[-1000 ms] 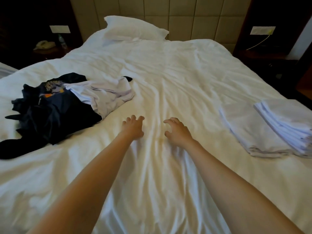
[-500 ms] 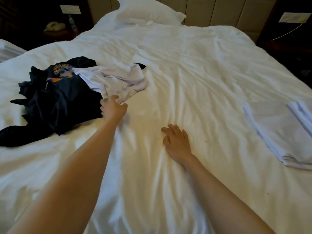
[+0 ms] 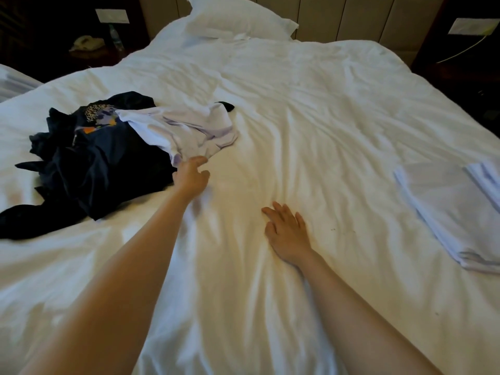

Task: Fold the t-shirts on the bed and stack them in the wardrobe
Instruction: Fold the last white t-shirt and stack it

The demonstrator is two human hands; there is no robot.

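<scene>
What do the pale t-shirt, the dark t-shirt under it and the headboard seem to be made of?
Pale t-shirt: thin soft cloth, likely cotton knit, matte; it lies in limp folds. Dark t-shirt: similar soft matte cloth, crumpled, with a printed graphic; fibre unclear. Headboard: padded beige panels, smooth covering, perhaps leatherette or fabric; seams divide them.

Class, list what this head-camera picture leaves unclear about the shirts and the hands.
Head view: whether the left hand grips the white t-shirt; the hand's back hides most fingers.
Head view: how many dark t-shirts are heaped; their folds overlap.
Head view: the folded stack, cut off by the right edge.
The wardrobe lies outside the frame.
</scene>
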